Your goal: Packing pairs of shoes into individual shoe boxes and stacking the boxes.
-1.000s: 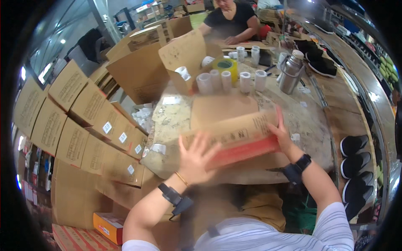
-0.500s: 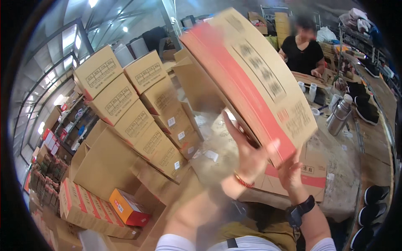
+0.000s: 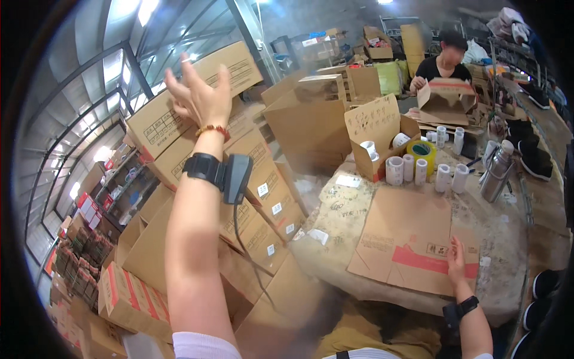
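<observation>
My left hand (image 3: 203, 99) is raised at the upper left, its fingers spread and holding nothing. It is in front of a brown carton (image 3: 236, 69) that lies on top of the stacked cartons. Another printed carton (image 3: 158, 122) sits just below and left of that hand. On the table to the right, a flattened cardboard carton (image 3: 403, 224) with a red band lies flat. My right hand (image 3: 457, 260) rests at its right part, fingers stretched out and not wrapped round anything. Both wrists wear black straps; a cabled device sits on the left one.
Behind the flat cardboard stand several white label rolls (image 3: 394, 170), a yellow tape roll (image 3: 421, 155), an open small carton (image 3: 376, 131) and a steel flask (image 3: 497, 173). A co-worker (image 3: 442, 63) handles a carton across the table. Black shoes (image 3: 538, 311) line the right edge.
Both hands held a large red-banded carton; they have let go and moved apart, left hand up and left, right hand onto the cardboard. A carton now lies atop the stack. The view shifted.
</observation>
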`<state>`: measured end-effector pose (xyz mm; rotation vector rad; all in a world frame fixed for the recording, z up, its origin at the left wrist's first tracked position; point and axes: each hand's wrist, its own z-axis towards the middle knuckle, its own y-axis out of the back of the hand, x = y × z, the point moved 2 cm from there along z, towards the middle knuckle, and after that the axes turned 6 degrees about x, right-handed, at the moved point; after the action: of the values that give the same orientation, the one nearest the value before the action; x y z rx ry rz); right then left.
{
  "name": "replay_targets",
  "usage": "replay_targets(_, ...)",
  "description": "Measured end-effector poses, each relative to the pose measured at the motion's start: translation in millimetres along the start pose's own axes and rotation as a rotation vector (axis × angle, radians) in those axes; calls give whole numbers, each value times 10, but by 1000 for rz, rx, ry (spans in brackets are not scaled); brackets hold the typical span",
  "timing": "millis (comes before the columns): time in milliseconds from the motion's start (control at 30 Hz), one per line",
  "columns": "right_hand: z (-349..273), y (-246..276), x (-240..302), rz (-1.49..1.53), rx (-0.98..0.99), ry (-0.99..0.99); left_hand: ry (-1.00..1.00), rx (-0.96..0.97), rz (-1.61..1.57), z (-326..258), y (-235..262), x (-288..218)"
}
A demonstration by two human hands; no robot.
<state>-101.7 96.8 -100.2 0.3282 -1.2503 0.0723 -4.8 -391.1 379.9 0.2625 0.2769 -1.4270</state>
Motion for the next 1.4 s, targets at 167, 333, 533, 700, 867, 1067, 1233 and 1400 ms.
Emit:
replay_targets(167, -134, 60, -153, -84, -72, 72, -606, 395, 988, 12, 17, -114)
replay_targets(333, -144, -66, 199, -264, -4, 72, -440, 531, 1205, 72, -142, 24)
replay_targets(533, -113, -191, 285, -305, 12, 124, -329, 381, 1213, 74, -272, 818)
replay_targets(700, -157, -96, 284, -354, 2, 139, -515, 619, 664, -1495, -637, 546)
replay_targets(867, -135, -11, 130, -162, -34, 35, -340, 1288, -37, -4021, -187, 393)
replay_targets(1067, -454, 597, 15, -7, -253, -77, 67, 1417, -158, -4990, 207, 344)
replay_targets(1233, -994, 512, 481, -882, -190, -67, 104, 1405, -267, -5012, 348, 333)
replay_targets(1400, -1130, 425, 399, -880, -151, -64, 828, 1289, -944, -4861, 352, 236)
